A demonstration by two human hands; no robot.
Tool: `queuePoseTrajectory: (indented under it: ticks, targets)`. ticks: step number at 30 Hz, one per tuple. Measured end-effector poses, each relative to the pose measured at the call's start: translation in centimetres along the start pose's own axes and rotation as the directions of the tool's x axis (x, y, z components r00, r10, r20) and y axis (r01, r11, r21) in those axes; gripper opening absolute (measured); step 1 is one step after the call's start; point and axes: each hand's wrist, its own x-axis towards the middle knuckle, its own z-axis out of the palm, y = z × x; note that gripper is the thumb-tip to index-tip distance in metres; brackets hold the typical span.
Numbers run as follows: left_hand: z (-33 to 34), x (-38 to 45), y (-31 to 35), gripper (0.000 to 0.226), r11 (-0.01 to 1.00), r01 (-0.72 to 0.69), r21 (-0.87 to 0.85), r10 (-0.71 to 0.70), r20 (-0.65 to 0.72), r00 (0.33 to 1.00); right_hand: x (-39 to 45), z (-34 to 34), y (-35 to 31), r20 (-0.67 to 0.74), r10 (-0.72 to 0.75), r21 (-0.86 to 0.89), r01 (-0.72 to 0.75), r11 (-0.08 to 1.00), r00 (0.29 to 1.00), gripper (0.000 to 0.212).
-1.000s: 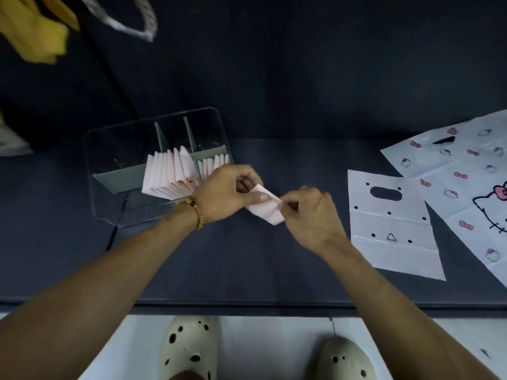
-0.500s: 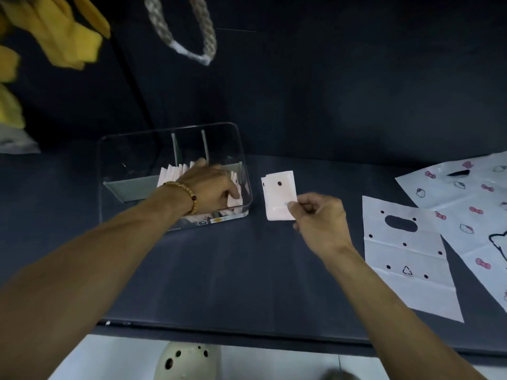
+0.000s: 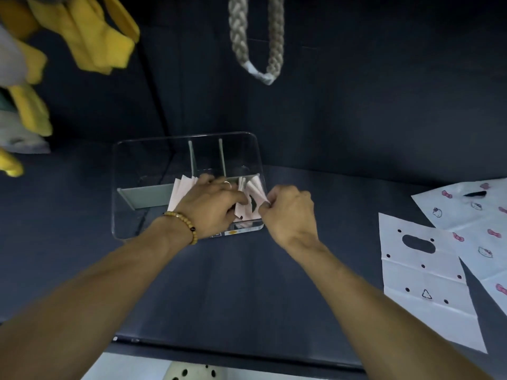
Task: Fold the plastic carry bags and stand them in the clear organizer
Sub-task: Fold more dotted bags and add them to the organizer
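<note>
The clear organizer (image 3: 131, 160) stands on the dark shelf left of centre, with grey dividers inside. Several folded pale pink bags (image 3: 179, 192) stand in its front compartment. My left hand (image 3: 212, 204) is inside the organizer, pressing the standing bags to the left. My right hand (image 3: 290, 212) is at the organizer's right front corner, pinching a folded pink bag (image 3: 248, 212) that stands slotted in the gap beside the left hand. An unfolded white bag with black dots (image 3: 425, 281) lies flat to the right.
A larger white bag printed with pink bows (image 3: 477, 215) lies at the far right, partly under the dotted one. A braided rope loop (image 3: 258, 42) hangs above the organizer. Yellow cloth (image 3: 90, 37) hangs at upper left. The shelf's front edge (image 3: 247, 349) is near me.
My right hand carried the folded bag left from the shelf into the organizer. My left hand left that bag and went into the organizer, pushing the stack aside.
</note>
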Motion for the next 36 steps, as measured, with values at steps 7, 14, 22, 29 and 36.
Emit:
queuePoseTrajectory:
  ticks: [7, 14, 22, 29, 36]
  targets:
    - [0.0, -0.7, -0.7, 0.036, 1.000, 0.006, -0.016, -0.008, -0.102, 0.995, 0.2, 0.8, -0.2, 0.123, -0.106, 0.130, 0.090, 0.987, 0.987, 0.015]
    - [-0.5, -0.8, 0.1, 0.037, 0.997, 0.014, 0.071, -0.015, 0.011, 1.000, -1.2, -0.4, 0.7, 0.033, -0.105, 0.136, 0.099, 0.986, 0.994, 0.017]
    - [-0.9, -0.5, 9.6, 0.017, 0.624, 0.148, -0.767, -0.312, -0.070, 0.948, -5.9, -6.5, 9.6, -0.179, 0.236, 0.340, -0.165, 0.926, 0.955, 0.015]
    - [6.6, 1.3, 22.0, 0.017, 0.081, 0.302, -0.950, -0.351, 0.257, 0.900, -13.8, -10.1, 21.6, -0.202, 0.558, 0.260, -0.505, 0.823, 0.805, 0.035]
    - [10.6, 2.0, 25.8, 0.051, 0.841, -0.041, -0.540, 0.180, 0.207, 0.961, -18.7, -9.5, 26.2, -0.106, 0.361, -0.182, -0.375, 0.909, 0.927, 0.041]
